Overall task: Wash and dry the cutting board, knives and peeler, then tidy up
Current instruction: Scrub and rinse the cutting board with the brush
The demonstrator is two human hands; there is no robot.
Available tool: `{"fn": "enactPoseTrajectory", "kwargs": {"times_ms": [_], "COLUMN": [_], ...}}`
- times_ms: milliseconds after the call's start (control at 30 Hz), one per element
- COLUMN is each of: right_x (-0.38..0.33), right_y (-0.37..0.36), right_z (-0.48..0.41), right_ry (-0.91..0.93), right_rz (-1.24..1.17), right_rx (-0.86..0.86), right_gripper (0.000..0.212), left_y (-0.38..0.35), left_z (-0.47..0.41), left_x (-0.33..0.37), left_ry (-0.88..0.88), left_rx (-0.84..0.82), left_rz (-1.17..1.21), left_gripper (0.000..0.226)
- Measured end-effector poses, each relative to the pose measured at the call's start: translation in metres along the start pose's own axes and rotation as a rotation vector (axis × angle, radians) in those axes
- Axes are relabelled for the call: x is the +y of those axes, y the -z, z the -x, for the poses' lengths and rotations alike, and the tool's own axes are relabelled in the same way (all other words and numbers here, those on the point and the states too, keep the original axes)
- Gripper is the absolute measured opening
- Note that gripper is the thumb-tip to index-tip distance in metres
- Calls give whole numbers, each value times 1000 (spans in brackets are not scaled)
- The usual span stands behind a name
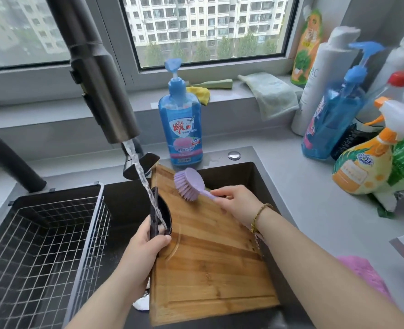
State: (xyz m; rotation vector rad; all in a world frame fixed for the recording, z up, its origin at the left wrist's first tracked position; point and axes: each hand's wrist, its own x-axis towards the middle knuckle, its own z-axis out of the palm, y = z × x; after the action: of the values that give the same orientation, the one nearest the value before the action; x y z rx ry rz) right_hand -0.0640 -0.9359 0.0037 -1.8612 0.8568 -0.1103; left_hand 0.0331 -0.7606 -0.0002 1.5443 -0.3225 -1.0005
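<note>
head: board (210,257), seemingly tilted, in sink (229,175)

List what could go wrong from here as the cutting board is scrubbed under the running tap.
1. The left hand grips the cutting board by its wet handle alone, right where the water lands; it might slip into the sink.
2. The brush in the right hand works near the soap bottle; a wide stroke could knock it over.
</note>
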Motion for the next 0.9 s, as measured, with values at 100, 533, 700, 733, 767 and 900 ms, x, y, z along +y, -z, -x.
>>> {"fn": "enactPoseTrajectory", "kwargs": {"times_ms": [100,533,700,733,767,900], "right_x": [23,56,55,51,52,62], "right_y": [-3,-30,-38,-40,-40,-31], "right_z": [42,92,111,120,123,129], "right_ry": [-19,-137,-110,-86,-94,-231], "right_rz": [-44,-23,-18,-4,16,57], "right_rx": [-64,-1,13,-9,-8,37], "right_gripper": [29,26,23,23,23,25], "left_y": [-2,7,8,8,7,-1], "left_z": [3,4,2,2,2,0], "left_x": [2,-9,-10,-10,-10,-5], "left_ry": [7,115,106,101,96,92], "left_rx": [2,175,183,193,192,186], "left_rz": [4,137,125,125,125,97], "left_gripper": [40,37,43,43,42,26]}}
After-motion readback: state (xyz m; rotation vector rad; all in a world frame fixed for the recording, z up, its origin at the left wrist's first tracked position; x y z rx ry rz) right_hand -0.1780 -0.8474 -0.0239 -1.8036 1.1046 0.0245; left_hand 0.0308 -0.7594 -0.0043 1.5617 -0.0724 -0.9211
